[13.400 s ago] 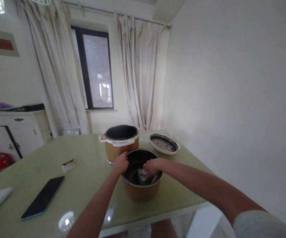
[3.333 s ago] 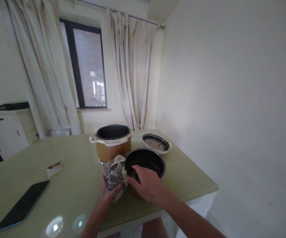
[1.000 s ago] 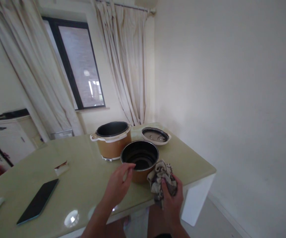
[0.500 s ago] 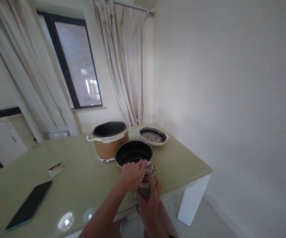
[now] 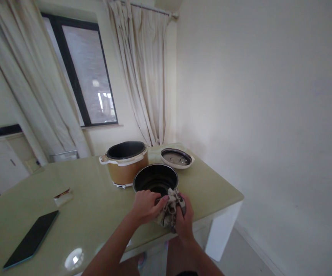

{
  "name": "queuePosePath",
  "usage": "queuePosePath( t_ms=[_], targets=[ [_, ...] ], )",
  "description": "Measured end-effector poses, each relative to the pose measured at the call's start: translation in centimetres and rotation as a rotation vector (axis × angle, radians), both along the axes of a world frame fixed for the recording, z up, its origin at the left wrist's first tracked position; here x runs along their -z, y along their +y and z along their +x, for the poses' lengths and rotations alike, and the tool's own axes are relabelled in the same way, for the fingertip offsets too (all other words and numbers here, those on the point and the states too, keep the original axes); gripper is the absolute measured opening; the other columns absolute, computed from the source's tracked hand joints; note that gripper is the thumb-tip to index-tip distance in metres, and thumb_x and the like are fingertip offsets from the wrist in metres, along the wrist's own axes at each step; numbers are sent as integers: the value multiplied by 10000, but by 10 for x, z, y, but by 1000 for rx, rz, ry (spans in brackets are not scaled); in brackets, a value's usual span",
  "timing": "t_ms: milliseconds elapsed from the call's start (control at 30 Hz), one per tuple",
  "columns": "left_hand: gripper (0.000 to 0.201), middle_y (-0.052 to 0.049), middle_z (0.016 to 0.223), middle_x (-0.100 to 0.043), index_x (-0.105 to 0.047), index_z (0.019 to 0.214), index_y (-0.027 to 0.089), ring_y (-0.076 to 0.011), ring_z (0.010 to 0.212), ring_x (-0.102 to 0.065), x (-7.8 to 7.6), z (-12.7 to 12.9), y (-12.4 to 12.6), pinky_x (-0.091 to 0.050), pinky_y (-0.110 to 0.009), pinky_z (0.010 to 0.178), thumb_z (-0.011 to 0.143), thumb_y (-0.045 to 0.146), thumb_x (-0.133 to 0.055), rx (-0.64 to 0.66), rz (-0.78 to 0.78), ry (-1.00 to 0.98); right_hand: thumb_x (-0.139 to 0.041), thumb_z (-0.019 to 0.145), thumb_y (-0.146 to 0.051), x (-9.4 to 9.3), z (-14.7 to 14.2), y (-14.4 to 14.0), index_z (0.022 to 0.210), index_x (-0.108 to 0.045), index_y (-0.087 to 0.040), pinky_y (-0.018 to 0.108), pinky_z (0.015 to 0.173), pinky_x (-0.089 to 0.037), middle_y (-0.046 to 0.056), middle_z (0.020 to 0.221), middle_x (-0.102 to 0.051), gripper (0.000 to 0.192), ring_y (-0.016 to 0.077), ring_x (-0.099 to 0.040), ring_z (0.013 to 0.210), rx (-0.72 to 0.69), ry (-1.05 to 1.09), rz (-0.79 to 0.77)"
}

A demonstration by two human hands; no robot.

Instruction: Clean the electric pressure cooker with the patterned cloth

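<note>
Table (image 5: 91, 199): you're near its front edge, so leave margin. Cooker (image 5: 127, 173): open top, dark inside, bottom out of sight. Pot (image 5: 154, 175) just in front, upright; dark inner walls show, your hands hide part. Lid (image 5: 179, 165) beyond it, underside up. Cloth (image 5: 170, 211) at the near side, bunched in your right hand (image 5: 185, 218); keep loose folds tucked in. Left hand (image 5: 146, 206) beside it, fingers bent; can't tell what it grips.
</note>
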State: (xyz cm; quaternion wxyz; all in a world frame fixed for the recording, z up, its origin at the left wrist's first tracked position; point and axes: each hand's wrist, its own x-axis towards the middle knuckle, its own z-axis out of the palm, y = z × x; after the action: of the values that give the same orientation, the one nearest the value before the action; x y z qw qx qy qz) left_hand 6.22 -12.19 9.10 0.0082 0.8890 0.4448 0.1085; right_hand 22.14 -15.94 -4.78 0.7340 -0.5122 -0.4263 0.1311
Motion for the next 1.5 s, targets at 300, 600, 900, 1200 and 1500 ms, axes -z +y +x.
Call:
queuePosePath(
  t_ms=[300,600,900,1200,1500],
  targets=[
    [747,-86,706,-752,-738,692,238,-231,752,-719,8,-30,11,-313,-326,644,982,780,-314,84,21,49,-556,863,-476,-30,61,63,1203,-672,-203,409,889,-518,83,1005,-763,451,281,-684,943,104,74,-101],
    [559,-102,955,-809,-782,930,253,-309,929,-751,-4,-22,8,-466,-353,756,932,742,-511,59,-40,151,-617,911,-558,-31,74,56,1223,-701,-256,465,1065,-507,79,1237,-750,442,292,-677,1191,-139,65,-84],
    [272,-152,954,-787,-684,1093,192,-344,888,-769,3,32,-22,-541,-425,761,994,328,-471,-57,6,170,-754,784,-308,-5,25,4,1251,-676,-248,445,975,-570,88,1182,-725,478,285,-694,1079,-101,-151,-26],
    [335,-76,957,-808,-727,1014,271,-302,929,-771,-1,-34,-15,-492,-338,760,922,586,-662,119,-69,257,-738,720,-352,-21,52,54,1147,-753,-238,487,985,-559,94,1119,-756,442,307,-698,1040,-129,-76,-33],
    [527,-43,781,-784,-746,823,285,-251,791,-761,3,-59,-15,-422,-305,694,861,791,-606,204,-113,214,-832,669,-461,-59,58,122,923,-811,-210,432,757,-616,59,861,-809,357,284,-751,800,-690,146,-283]
  ],
)
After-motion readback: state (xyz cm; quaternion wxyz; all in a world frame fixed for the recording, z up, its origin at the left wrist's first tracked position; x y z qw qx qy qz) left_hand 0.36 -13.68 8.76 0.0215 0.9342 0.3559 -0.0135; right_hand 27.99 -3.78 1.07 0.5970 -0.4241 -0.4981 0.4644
